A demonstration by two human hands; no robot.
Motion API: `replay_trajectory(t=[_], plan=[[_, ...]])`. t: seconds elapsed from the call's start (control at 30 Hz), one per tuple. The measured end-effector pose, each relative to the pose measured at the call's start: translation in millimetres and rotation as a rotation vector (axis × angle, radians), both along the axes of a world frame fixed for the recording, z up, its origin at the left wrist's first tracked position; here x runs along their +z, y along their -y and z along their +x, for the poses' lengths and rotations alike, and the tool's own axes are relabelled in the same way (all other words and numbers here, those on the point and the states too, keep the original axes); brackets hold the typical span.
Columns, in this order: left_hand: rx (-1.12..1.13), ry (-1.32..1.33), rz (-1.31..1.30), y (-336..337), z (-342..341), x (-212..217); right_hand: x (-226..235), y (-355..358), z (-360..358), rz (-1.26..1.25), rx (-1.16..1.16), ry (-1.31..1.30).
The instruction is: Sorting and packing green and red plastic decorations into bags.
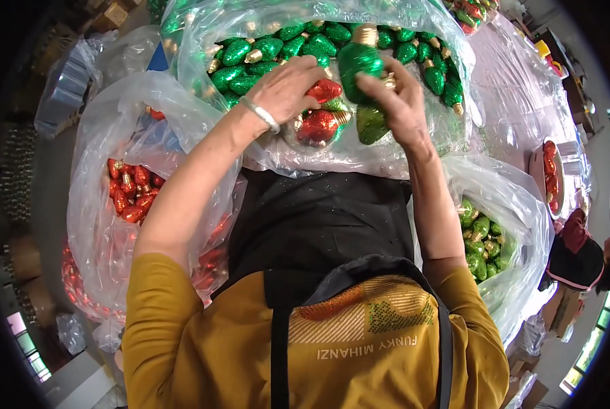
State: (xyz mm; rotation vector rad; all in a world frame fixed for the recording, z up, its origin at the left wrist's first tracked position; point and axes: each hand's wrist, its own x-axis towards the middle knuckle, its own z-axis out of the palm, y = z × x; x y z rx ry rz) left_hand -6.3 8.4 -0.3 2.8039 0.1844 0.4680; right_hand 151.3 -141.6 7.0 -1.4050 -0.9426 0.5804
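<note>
My left hand (284, 88), with a pale bracelet at the wrist, is closed on a small shiny red bulb-shaped ornament (325, 89). Just below it, a larger red ornament (318, 127) with gold and green parts rests in clear plastic. My right hand (401, 102) grips a big dark green bulb ornament (359, 68), its gold cap pointing up; motion blurs it slightly. A lighter green ornament (371, 125) hangs under that hand, and whether the fingers hold it too I cannot tell. Beyond both hands lie many green bulb ornaments (267, 48) in an open plastic bag.
On the left, a clear plastic bag (90, 225) contains small red ornaments (133, 191). Another bag (523, 232) on the right holds light green ones (480, 240). Farther right stands a white tub (538, 174) of red ornaments. A black apron (311, 218) covers my lap.
</note>
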Motion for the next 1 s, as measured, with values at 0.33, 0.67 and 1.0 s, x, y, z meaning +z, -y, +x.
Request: replay_trajectory(t=[0.33, 0.67, 1.0], plan=[[0.316, 0.012, -0.096, -11, -22, -12, 26, -26, -27, -0.419, 0.219, 0.769], [0.233, 0.199, 0.008, -17, -21, -32, 48, -77, -32, -0.914, 0.557, 1.455], [0.147, -0.054, -0.081, -14, -15, -15, 65, -100, -26, -1.095, 0.873, 1.558]])
